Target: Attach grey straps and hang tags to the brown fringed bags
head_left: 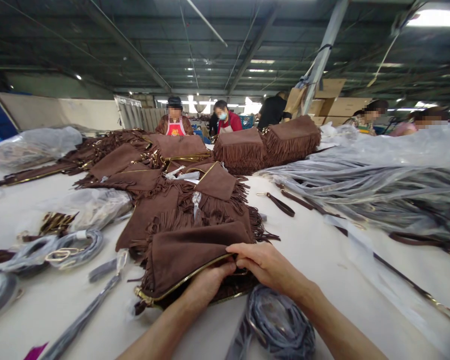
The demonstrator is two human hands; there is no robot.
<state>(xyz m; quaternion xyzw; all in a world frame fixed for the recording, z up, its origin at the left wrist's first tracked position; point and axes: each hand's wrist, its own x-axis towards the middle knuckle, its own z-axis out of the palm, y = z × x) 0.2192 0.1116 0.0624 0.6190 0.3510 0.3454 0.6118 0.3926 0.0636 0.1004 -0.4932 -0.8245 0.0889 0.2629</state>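
— White table (315, 250), covered in leather goods, under a high roof (142, 30): what lies nearest?

— A plastic-wrapped coiled strap (281, 325), at the bottom edge, just beside the right forearm.

— And the hands?

— Both are at a brown bag (198, 247), lying at the near centre with its gold zipper (189, 276) undone. The left hand (210, 285) reaches into the opening; its thumb shows, but I cannot tell how the hidden fingers stand. The right hand (260, 260) pinches the bag's upper rim between thumb and fingers.

— Beyond that?

— Touching it, a heap of brown fringed pieces (217, 182). To the right, a small wrist loop (281, 205), then a broad bundle of plastic-wrapped straps (378, 185).

— Farthest?

— Two fringed bags (240, 145) side by side, then a co-worker in a red apron (176, 129) and another in a red top (230, 121).
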